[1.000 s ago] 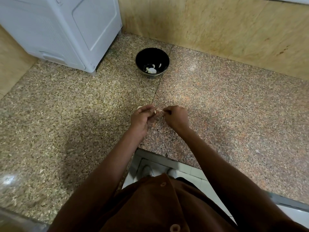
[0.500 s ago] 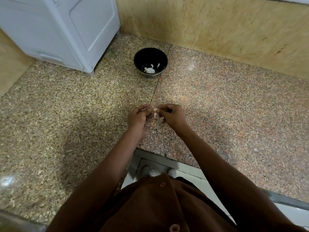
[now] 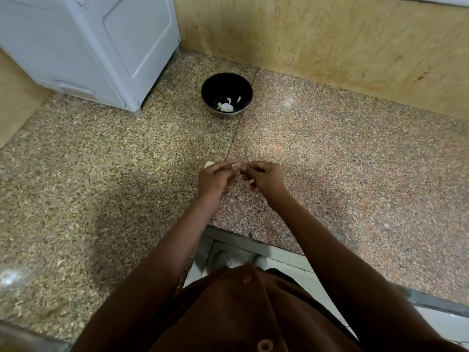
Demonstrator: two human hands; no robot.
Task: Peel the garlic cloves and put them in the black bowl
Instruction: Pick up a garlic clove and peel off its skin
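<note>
head view: garlic held between two hands over the counter

nearest is a brown shirt (image 3: 228, 313); above the granite counter (image 3: 101, 174) the left hand (image 3: 215, 180) and right hand (image 3: 264, 177) meet, fingers curled, both pinching a small garlic clove (image 3: 234, 165); another pale clove (image 3: 208, 163) lies beside the left hand; farther, the black bowl (image 3: 243, 87) holds white pieces (image 3: 225, 106), near a white appliance (image 3: 101, 47).

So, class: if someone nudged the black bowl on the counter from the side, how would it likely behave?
The black bowl would probably slide rather than tip: it looks wide for its height and stands upright on polished granite counter. It likely feels light, since only a few pale garlic pieces lie inside. Those loose pieces might shift when it moves.
</note>
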